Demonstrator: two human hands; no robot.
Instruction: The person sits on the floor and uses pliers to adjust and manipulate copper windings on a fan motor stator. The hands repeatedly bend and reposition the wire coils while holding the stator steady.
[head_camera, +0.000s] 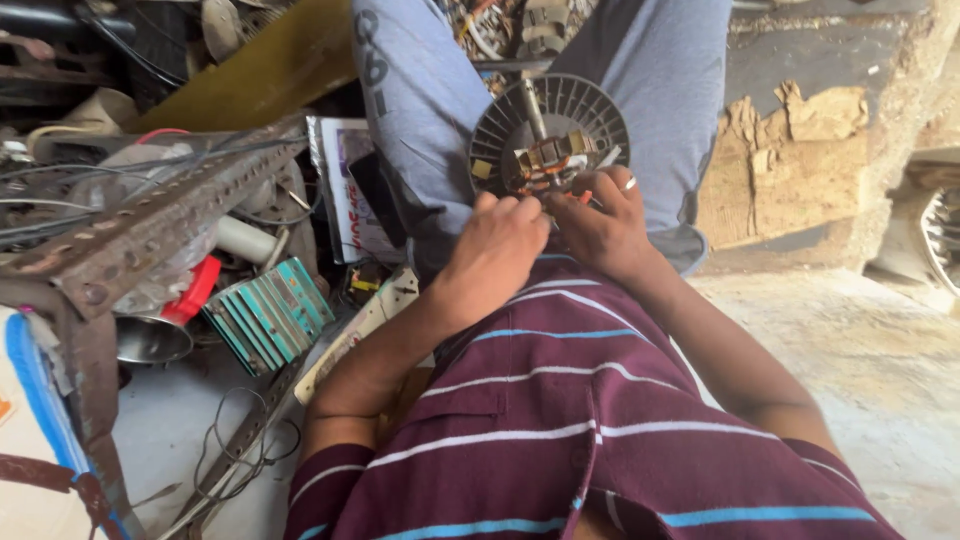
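Between the person's knees, just beyond the striped shirt, sits the fan motor (548, 135), a round ribbed grille with copper windings and a steel shaft at its core. Nearest it, the left hand (497, 243) pinches something small at the motor's lower edge, fingers closed narrow; the right hand (603, 225) curls against the windings beside it, its exact hold hidden. The motor looks heavy and stiff at the core, its wires fragile, so the ribbed rim seems the safest hold. Left of the motor lies cluttered scrap: a teal finned block (268, 314) and a rusty perforated angle bar (150, 225). Right of it, bare concrete floor (870, 350).
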